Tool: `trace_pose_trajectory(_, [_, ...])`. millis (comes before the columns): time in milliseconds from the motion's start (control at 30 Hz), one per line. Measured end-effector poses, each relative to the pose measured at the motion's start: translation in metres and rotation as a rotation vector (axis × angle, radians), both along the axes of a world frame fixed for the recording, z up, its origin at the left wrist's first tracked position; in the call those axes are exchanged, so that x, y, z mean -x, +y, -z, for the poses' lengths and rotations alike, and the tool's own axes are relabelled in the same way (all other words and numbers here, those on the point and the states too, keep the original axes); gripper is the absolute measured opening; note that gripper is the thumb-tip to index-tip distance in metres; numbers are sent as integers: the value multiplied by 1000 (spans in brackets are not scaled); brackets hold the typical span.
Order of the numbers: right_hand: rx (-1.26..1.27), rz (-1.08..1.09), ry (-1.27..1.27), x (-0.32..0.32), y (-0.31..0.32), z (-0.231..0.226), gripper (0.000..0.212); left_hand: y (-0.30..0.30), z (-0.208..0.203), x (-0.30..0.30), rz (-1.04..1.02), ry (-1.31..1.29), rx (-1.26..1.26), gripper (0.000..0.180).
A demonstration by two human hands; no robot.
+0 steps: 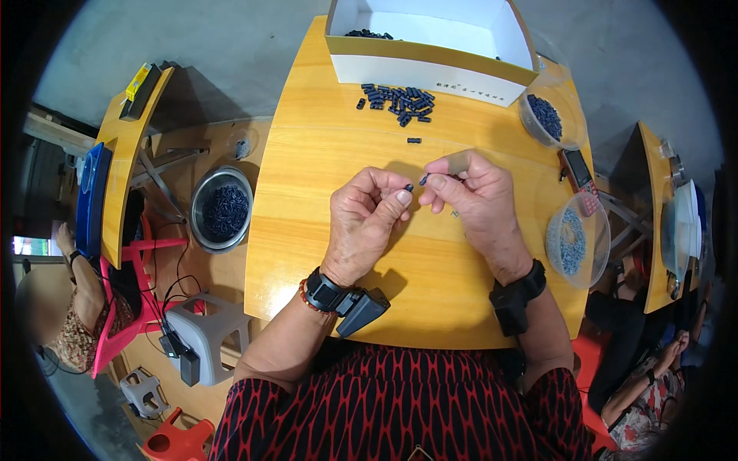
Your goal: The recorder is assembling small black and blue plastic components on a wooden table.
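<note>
The person's left hand [363,215] and right hand [478,198] are raised above the yellow wooden table [307,169], near its middle, with their fingertips facing each other. The left hand has its thumb and forefinger closed in a pinch on a small dark piece [409,187]. Only a short end of it shows between the fingertips, so I cannot tell its long axis exactly.

The right hand also pinches, thumb against forefinger, and has hold of another dark part [423,179]. This one appears to lie on a slant: its lower end points toward the left hand and the person, its upper end away and to the right. A narrow gap seems to separate the two pieces.

Beyond the hands, a single dark cylinder [414,140] lies flat, its long axis running from left to right. Farther away is a loose pile of dark cylinders [397,100], pointing in various directions, just before a white and gold box [423,73]. At the right side stands a clear bowl [599,247] with small pale pieces.
</note>
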State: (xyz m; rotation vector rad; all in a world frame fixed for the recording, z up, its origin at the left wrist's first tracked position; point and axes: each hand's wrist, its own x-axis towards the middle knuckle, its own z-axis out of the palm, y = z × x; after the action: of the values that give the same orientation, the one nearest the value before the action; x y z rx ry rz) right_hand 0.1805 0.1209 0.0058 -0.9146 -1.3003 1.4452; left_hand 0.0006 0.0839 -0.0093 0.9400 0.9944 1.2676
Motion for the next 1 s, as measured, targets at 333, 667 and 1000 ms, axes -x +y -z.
trace_pose_trajectory(333, [-26,33,-59,5,-3,-2,8,0,-2,3,23,-28,22,14])
trace_pose_trajectory(667, [-28,58,-136,8,-5,-8,9,0,0,1,13,-32,-11,15])
trace_pose_trajectory(1000, [-127,96,-321,13,-10,-11,11,-2,3,0,-26,46,-39,10])
